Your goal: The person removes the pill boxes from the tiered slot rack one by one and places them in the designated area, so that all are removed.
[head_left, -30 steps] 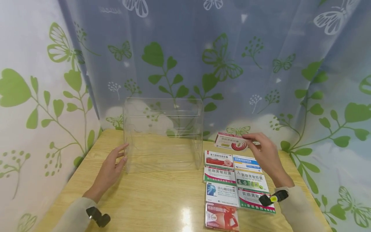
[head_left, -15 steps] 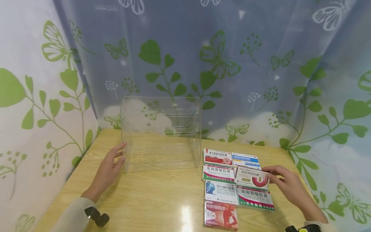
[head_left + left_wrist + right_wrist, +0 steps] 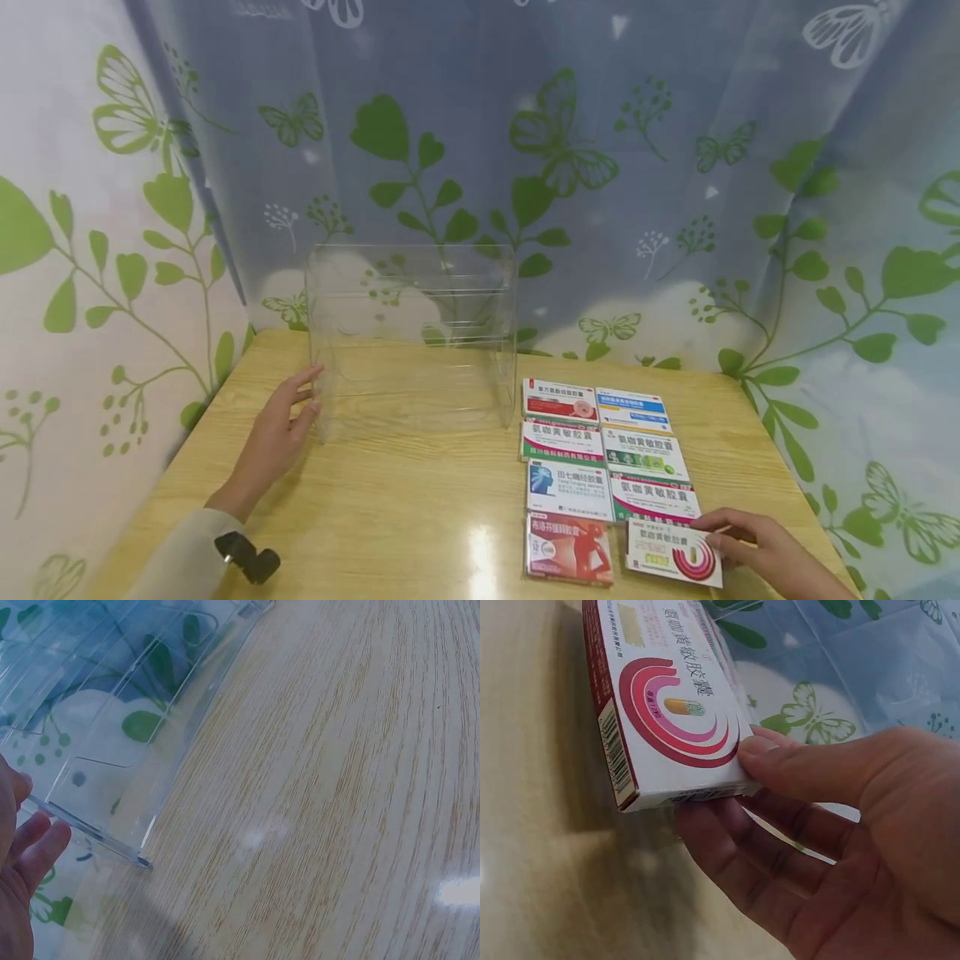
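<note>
My right hand [image 3: 768, 552] pinches a white medicine box [image 3: 667, 553] with red curved bands by its right end, at the front of the right column of boxes. In the right wrist view the thumb lies on the printed face of the box [image 3: 675, 720] and the fingers are beneath it; the box is tilted. My left hand [image 3: 270, 446] touches the left side of a clear acrylic rack [image 3: 411, 260] with its fingertips, the fingers loosely bent. In the left wrist view the fingers [image 3: 46, 844] lie by the edge of the rack's side panel [image 3: 94, 829].
Two columns of medicine boxes lie flat on the wooden table [image 3: 405, 508], among them a red box [image 3: 568, 547], a blue-and-white box [image 3: 632, 412] and a green-and-white box [image 3: 643, 455]. A patterned curtain [image 3: 450, 150] surrounds the back and sides.
My right hand has carried the red-banded medicine box from above the back of the columns toward the front right, passing over the green-and-white box. My left hand has stayed at the rack.
</note>
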`<state>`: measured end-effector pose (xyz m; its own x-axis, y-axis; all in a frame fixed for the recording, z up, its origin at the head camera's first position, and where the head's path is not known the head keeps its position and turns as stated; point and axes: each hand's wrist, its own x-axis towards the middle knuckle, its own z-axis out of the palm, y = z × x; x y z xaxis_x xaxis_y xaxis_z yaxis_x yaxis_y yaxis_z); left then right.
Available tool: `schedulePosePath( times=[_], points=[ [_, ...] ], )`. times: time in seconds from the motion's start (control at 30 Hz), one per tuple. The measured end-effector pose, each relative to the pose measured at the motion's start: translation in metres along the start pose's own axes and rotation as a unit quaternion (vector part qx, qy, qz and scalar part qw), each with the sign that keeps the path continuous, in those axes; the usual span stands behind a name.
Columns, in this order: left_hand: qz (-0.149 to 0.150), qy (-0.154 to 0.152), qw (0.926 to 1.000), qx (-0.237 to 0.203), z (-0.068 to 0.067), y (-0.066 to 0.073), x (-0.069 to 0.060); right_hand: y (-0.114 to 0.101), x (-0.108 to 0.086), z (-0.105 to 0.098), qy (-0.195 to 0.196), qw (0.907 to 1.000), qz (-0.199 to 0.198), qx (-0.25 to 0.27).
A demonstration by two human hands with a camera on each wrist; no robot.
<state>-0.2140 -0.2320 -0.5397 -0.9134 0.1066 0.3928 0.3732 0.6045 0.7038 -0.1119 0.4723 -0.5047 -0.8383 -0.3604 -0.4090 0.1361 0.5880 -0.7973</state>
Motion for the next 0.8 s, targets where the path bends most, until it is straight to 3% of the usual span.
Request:
schedulePosePath(
  times=[0.13, 0.27, 0.4, 0.57, 0.8],
  points=[
    [0.001, -0.001, 1.0, 0.005, 0.001, -0.003, 0.0, 0.006, 0.003, 0.009, 0.017, 0.9988, 0.045, -0.011],
    [-0.001, -0.001, 1.0, 0.003, 0.002, -0.004, -0.001, 0.006, 0.003, 0.019, 0.099, 0.989, 0.084, -0.07],
    [-0.001, 0.0, 1.0, 0.0, 0.002, -0.003, -0.002, 0.005, 0.004, 0.03, 0.175, 0.9734, 0.131, -0.068],
    [0.002, 0.005, 1.0, 0.001, 0.0, -0.002, -0.001, 0.008, 0.007, 0.044, 0.174, 0.9647, 0.186, -0.068],
    [0.0, 0.0, 1.0, 0.0, -0.001, -0.001, 0.0, 0.007, 0.008, 0.053, 0.157, 0.9663, 0.192, -0.069]
  ],
)
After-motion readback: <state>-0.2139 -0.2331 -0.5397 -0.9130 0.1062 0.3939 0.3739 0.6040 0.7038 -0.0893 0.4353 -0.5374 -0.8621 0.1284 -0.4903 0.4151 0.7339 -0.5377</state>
